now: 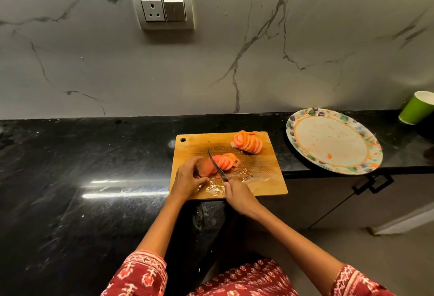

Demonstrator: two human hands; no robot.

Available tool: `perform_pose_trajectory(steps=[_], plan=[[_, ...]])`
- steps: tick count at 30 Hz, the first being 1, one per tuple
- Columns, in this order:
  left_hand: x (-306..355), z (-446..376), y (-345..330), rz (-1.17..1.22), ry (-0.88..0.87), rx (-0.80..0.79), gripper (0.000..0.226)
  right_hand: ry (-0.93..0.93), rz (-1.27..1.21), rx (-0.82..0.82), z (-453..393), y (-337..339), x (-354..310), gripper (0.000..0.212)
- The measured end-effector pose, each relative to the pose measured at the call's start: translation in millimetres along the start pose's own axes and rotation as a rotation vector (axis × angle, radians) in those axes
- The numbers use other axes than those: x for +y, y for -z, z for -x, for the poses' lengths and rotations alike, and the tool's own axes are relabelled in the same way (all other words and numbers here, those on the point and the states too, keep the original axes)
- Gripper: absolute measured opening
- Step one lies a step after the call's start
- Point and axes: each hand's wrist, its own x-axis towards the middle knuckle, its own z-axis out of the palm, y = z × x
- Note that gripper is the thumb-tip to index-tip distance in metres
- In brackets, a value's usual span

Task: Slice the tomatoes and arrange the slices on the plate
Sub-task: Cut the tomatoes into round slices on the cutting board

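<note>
Left hand [187, 176] curled on tomato [206, 166] — steadying

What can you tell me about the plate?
The plate is round and looks like ceramic, with a white middle ringed in orange and a rim of colourful blotches. It lies flat on the black counter, right of the board, and juts a bit over the counter's front edge. No slices are on it yet, only small orange specks. Nothing else touches it.

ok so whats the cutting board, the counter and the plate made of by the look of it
Cutting board: wood or bamboo, going by its matte tan surface, wet with juice. Counter: polished black stone, probably granite, speckled and reflecting light streaks. Plate: glossy with a printed multicoloured rim; ceramic or melamine, the look leaves it open.
</note>
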Motion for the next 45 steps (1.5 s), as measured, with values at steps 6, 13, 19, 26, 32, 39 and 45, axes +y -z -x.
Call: perform_pose_trajectory(steps=[6, 13, 19, 26, 32, 39, 45], plan=[[-1, -13, 7, -0.064, 0.067, -0.125, 0.069, -0.051, -0.11, 0.011, -5, -6, 5, 0.027], [4, -20, 5, -0.104, 0.077, -0.159, 0.059, -0.076, -0.179, -0.026, -7, -10, 11, 0.036], [6, -18, 1, -0.102, 0.07, -0.113, 0.048, -0.118, -0.31, -0.073, -8, -12, 8, 0.033], [5, -13, 4, -0.011, 0.064, -0.079, 0.036, -0.163, -0.427, -0.113, -11, -13, 5, 0.032], [4, -13, 2, 0.003, 0.066, -0.043, 0.037, -0.238, -0.59, -0.152, -27, -15, -3, 0.033], [0, -11, -2, 0.022, 0.081, -0.01, 0.04, -0.21, -0.623, -0.143, -20, -20, -4, 0.033], [-3, -12, -3, 0.05, 0.094, -0.011, 0.04, -0.215, -0.622, -0.132, -30, -16, -12, 0.029]])
